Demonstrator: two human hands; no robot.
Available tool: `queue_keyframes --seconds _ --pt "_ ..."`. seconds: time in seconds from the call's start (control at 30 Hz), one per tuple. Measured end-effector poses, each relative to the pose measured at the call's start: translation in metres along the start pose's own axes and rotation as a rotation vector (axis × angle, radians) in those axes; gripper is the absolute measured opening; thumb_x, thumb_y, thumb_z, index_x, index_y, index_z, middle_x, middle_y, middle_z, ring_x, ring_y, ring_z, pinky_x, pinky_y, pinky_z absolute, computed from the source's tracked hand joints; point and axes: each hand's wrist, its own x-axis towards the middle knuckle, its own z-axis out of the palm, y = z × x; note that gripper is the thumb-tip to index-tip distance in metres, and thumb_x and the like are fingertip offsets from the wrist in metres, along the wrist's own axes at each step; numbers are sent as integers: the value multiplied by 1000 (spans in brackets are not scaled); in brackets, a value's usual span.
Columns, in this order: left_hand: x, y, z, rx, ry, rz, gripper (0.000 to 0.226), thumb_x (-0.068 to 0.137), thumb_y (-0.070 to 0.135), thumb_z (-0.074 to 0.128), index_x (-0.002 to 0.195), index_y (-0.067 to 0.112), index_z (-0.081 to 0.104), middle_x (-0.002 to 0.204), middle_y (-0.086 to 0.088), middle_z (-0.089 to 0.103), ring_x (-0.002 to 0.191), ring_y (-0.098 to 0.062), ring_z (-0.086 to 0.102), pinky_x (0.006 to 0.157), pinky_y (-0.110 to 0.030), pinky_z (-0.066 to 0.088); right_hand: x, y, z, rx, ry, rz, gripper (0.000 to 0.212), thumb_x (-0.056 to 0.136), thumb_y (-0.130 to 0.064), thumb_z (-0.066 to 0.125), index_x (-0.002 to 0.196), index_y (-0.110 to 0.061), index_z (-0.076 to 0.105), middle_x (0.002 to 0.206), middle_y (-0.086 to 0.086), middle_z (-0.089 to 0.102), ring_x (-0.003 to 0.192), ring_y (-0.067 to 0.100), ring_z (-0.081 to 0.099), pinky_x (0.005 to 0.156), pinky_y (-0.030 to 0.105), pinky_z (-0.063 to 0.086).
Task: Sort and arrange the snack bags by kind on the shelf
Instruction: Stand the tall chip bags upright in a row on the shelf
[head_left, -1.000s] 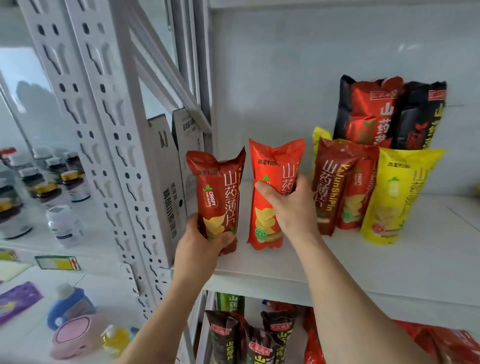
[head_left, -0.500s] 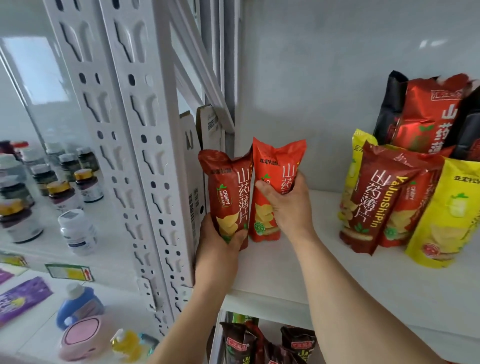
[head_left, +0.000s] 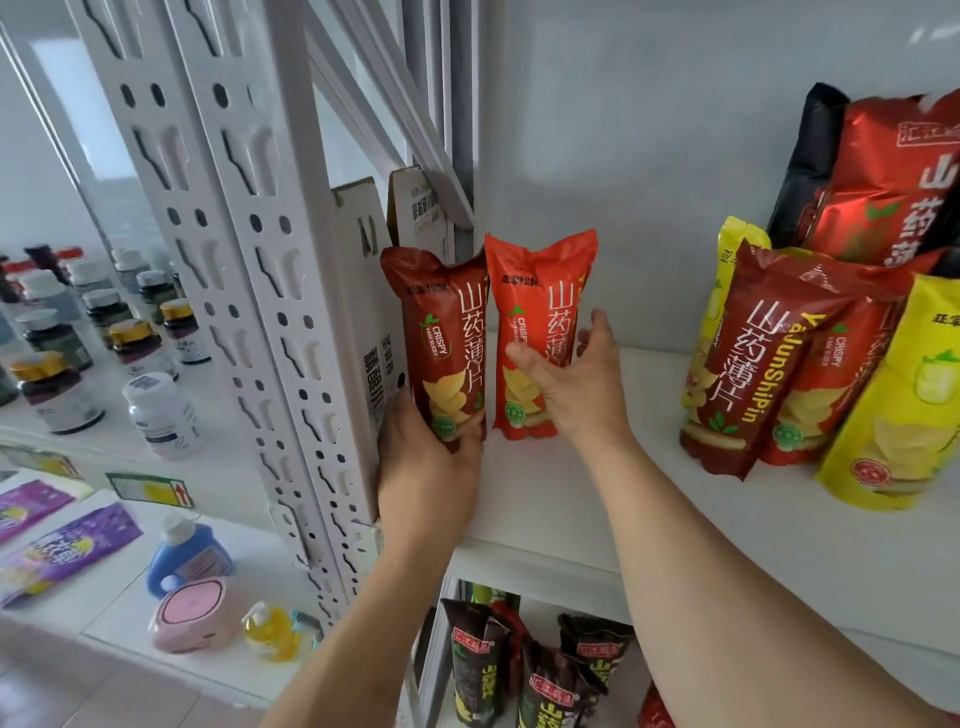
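Left hand is gripping the base of an upright dark-red foil snack bag at the white shelf's left end; right hand, fingers loosening, is touching the adjacent orange-red foil snack bag.

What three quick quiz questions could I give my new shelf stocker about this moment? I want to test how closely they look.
1. True or false: the left hand grips the dark red bag near its bottom.
2. Which bag does the right hand touch: A) yellow bag, B) orange-red bag, C) black bag?
3. Fill in: the two bags stand ____ on the shelf.

Key: 1 true; 2 B; 3 upright.
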Motion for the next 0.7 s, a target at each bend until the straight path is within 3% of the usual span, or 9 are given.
queue_keyframes --seconds 0.07,0.13,0.27,0.37,0.47,0.6,0.7 --pt "-13 -1 5 184 124 191 67 87 31 73 140 2 45 141 -19 52 129 -37 50 100 -51 50 -9 5 -11 -65 11 -4 121 64 -75 72 156 -24 13 157 6 32 143 24 34 110 51 40" --pt "-22 2 10 288 183 365 50 85 25 72 126 1 57 128 -19 59 117 -38 57 91 -48 53 -17 11 -25 -136 21 -32 103 75 -67 69 155 -20 23 152 6 39 139 23 39 108 48 42" --pt "-31 17 29 328 82 600 28 89 26 60 105 5 68 111 -12 67 101 -34 63 81 -44 54 -32 19 -60 -426 9 -207 53 94 -47 59 137 -17 54 135 3 56 123 20 54 96 38 49" --pt "-39 36 49 297 9 699 23 87 21 67 104 6 70 107 -11 68 97 -33 64 80 -45 54 -39 22 -90 -544 46 -305 38 98 -40 55 128 -18 62 127 0 62 117 18 57 91 34 49" --pt "-46 59 69 260 -77 758 25 89 23 64 107 6 70 111 -11 68 101 -32 64 82 -44 54 -44 25 -120 -568 114 -352 31 97 -36 56 120 -17 66 118 -1 66 109 19 60 85 34 50" --pt "-56 88 94 226 -153 753 35 85 21 74 116 5 68 118 -14 68 107 -34 65 85 -44 54 -50 32 -160 -564 236 -420 22 95 -33 60 108 -18 70 104 -1 69 97 21 64 74 36 53" --pt "-64 114 108 122 -267 581 57 93 31 66 143 8 49 146 -12 51 134 -30 48 107 -42 42 -54 37 -189 -531 327 -460 22 93 -33 61 107 -17 70 98 -2 70 89 20 66 69 38 55"
